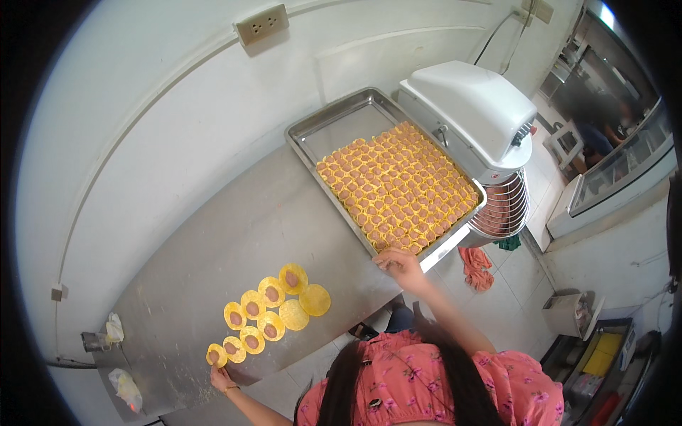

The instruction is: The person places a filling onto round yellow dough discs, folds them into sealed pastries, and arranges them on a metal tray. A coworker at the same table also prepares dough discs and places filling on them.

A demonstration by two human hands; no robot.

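In the head view, the left hand (222, 378) is reaching the nearest yellow wrapper (217, 353), which is lying with meat filling on the steel table (206, 248), at the end of two rows. Its fingertips are touching the lower edge; whether they are pinching it, I cannot tell. The right hand (401, 266) is bending its fingers over the near corner of the tray (355, 124), beside the packed dumplings (398, 188); I cannot tell if they are holding one. The wrapper is probably being light, soft and easy to tear, with sticky filling, so gripping gently under its rim is seeming best. No brand or label is showing readably; marks on the white machine (465, 106) are appearing too small.
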